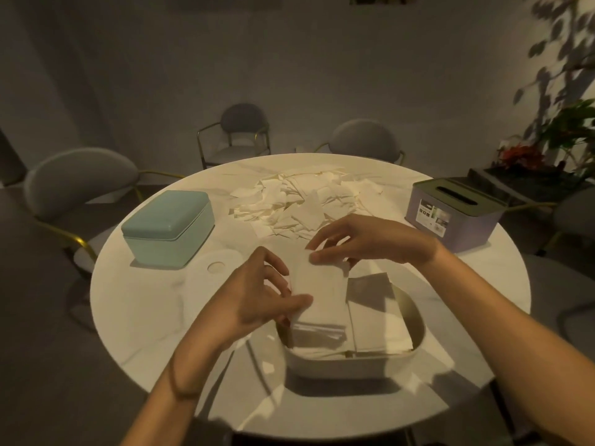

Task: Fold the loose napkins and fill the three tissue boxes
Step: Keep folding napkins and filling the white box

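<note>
A white oval tissue box [370, 362] stands open near the table's front edge, holding two stacks of folded napkins [380, 320]. Above its left stack, both hands hold one folded napkin [318, 294]. My left hand [257, 297] pinches its near left edge. My right hand [363, 243] pinches its far end. A heap of loose napkins [302, 201] lies at the far middle of the table. A teal tissue box [167, 226] with its lid on sits at the left. A lilac box [450, 210] with a dark slotted lid sits at the right.
A white oval lid [206, 281] lies on the round white table [138, 310] between the teal box and my left hand. Grey chairs [77, 181] ring the table. Plants [560, 130] stand at the far right.
</note>
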{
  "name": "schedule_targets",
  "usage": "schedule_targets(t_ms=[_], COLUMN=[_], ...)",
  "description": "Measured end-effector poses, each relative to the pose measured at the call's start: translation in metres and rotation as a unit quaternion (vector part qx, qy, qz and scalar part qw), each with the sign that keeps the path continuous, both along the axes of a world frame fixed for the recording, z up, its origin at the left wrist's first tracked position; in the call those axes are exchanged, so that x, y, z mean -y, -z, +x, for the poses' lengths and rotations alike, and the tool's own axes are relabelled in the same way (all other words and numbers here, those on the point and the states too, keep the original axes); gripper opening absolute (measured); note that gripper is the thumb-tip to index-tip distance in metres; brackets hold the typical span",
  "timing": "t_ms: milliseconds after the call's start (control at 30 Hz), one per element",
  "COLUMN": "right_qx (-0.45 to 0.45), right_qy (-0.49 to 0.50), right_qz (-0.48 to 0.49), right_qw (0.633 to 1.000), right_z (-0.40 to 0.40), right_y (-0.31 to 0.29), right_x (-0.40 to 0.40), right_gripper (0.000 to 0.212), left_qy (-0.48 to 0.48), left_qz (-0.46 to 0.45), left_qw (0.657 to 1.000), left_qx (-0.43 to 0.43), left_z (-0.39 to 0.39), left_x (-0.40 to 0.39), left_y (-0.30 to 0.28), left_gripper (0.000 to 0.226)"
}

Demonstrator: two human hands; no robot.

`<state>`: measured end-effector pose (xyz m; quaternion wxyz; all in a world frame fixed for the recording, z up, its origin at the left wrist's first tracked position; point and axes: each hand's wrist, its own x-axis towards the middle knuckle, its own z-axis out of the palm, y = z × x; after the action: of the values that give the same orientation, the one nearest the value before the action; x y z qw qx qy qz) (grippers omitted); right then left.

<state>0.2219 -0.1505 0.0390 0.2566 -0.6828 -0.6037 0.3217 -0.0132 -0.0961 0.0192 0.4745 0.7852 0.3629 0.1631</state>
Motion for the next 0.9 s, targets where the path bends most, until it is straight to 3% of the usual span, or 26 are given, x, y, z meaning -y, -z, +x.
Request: schedule_targets(t_ms=[233,333,467,533,700,900], right_qx=[0.142,0.16,0.156,0.15,0.183,0.332], right_qy=[0.062,0.078,0.006,-0.026,-0.054,-0.061], right_qz=[0.047,0.124,0.214,0.205,0.155,0.138], right_qw=[0.987,0.976,0.964,0.967,0.969,0.931], right_z=[-0.028,-0.031,-0.027,-0.025,-0.024,-0.032], right_y=[0.029,0.034,0.032,0.035,0.044,0.047], right_x=[0.011,0.023,0.04,0.047,0.056,0.056], right_gripper=[0.038,0.041,0.029,0.028,0.058,0.076], left_qy=[0.017,0.018,0.079,0.082,0.091,0.118], left_qz=[0.19,0.254,0.329,0.343,0.349,0.334], left_qw=[0.973,0.964,0.941,0.936,0.931,0.918], left_qx=[-0.129,-0.077,-0.008,-0.005,-0.059,-0.176], left_z=[-0.007,-0.011,-0.022,-0.025,-0.025,-0.015], left_x=[0.012,0.008,0.001,0.002,0.007,0.012], left_y=[0.023,0.035,0.046,0.047,0.042,0.022], left_gripper=[0.057,0.061,0.066,0.064,0.061,0.058])
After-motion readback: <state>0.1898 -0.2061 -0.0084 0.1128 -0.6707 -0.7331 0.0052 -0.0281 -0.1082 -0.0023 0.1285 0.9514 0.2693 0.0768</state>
